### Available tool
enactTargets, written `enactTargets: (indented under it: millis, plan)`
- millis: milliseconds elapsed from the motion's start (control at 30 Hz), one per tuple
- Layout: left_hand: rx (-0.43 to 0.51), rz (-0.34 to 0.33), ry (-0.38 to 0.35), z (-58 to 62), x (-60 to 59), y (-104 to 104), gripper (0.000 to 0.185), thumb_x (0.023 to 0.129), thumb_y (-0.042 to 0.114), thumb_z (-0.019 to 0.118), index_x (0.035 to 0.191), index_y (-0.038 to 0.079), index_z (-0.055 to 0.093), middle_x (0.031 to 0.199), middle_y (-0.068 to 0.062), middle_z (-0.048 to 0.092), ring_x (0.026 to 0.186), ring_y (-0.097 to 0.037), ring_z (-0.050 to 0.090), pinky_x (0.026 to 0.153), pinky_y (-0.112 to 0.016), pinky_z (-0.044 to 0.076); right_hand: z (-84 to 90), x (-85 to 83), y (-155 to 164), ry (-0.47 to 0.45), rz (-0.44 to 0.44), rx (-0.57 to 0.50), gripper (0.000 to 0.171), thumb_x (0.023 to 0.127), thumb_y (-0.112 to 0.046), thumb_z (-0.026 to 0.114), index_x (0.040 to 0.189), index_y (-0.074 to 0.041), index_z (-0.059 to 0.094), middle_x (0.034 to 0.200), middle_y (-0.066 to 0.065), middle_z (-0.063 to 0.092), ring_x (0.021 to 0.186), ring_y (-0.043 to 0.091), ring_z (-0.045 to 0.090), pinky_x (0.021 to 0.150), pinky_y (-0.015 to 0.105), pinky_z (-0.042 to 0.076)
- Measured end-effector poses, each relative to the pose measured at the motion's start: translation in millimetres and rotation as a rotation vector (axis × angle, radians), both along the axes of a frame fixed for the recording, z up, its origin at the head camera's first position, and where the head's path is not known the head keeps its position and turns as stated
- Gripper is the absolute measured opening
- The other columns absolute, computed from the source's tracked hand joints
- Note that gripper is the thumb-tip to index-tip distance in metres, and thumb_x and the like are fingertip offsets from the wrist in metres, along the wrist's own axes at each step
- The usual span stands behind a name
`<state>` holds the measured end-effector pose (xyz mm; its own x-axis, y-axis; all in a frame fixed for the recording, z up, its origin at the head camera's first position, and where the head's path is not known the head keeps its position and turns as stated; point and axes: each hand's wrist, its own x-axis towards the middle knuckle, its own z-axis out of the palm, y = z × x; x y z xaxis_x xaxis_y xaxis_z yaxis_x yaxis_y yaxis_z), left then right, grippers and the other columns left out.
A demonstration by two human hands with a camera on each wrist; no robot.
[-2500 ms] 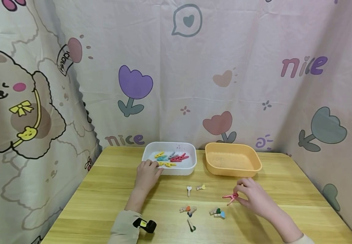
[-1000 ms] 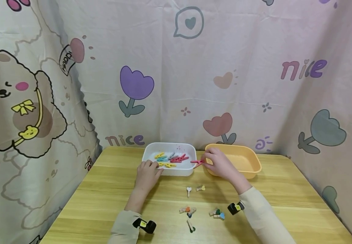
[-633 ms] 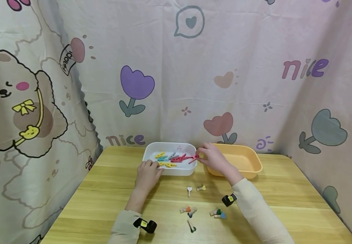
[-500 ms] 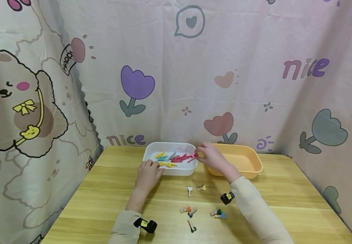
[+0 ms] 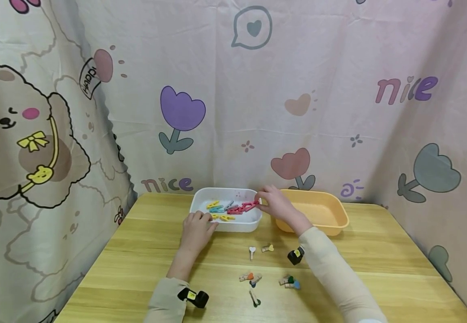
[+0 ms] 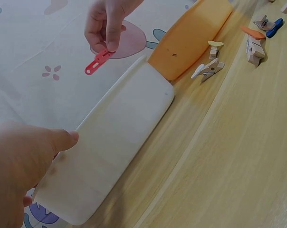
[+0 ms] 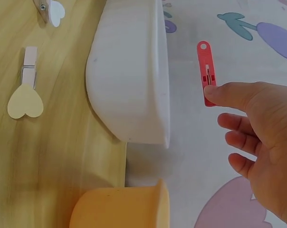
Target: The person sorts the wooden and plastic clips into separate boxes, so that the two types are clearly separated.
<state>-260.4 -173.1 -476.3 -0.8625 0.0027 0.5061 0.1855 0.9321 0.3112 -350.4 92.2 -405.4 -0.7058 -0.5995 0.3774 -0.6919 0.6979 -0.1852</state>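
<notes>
Pegs closest to the person first: a loose scatter of little wooden heart pegs (image 5: 253, 279) lies on the wooden table (image 5: 136, 264), well short of either hand, plus a white one (image 5: 251, 252) and a yellow-heart one (image 5: 266, 247) a bit further out, below the right forearm.

Left hand (image 5: 195, 229) sits at the near left corner of the white tray (image 5: 233, 224), fingers curled over the rim and thumb against the wall, so it looks like it's just holding the tray steady.

Right hand (image 5: 275, 205) is past that, up over the tray's right end. It pinches a red plastic clip (image 5: 249, 206) by one end between thumb and fingertips; the free end sticks out to the left of the grip, hanging in the air over the tray, not touching it. The left wrist view shows the clip clearly above the rim.

Inside the tray, left of the grip, there's already a small pile of coloured clips (image 5: 221, 211) in yellow, blue, grey and red. Just behind and to the right of the hand sits the orange tray (image 5: 334, 222), apparently with nothing in it.

Best guess on the step: sorting, with the plastic clip at the drop-off point. The next move only calls for loosening the pinch while the clip is over the tray's inside, not its edge.
</notes>
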Motion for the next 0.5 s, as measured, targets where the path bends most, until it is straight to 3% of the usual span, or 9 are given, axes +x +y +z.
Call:
enactTargets:
  millis: [500]
  plan:
    - [0.001,-0.004,0.013,-0.6,-0.3,0,0.026,0.087,0.035,0.072,0.096,0.011,0.068,0.094,-0.008,0.063,0.091,-0.027,0.053,0.088,-0.047,0.045,-14.2,-15.6,-5,-0.071,-0.032,-0.01,0.012,0.085,-0.017,0.076,0.096,-0.015,0.071,0.106,0.007,0.063,0.099,0.024,0.052,0.089,0.04,0.049]
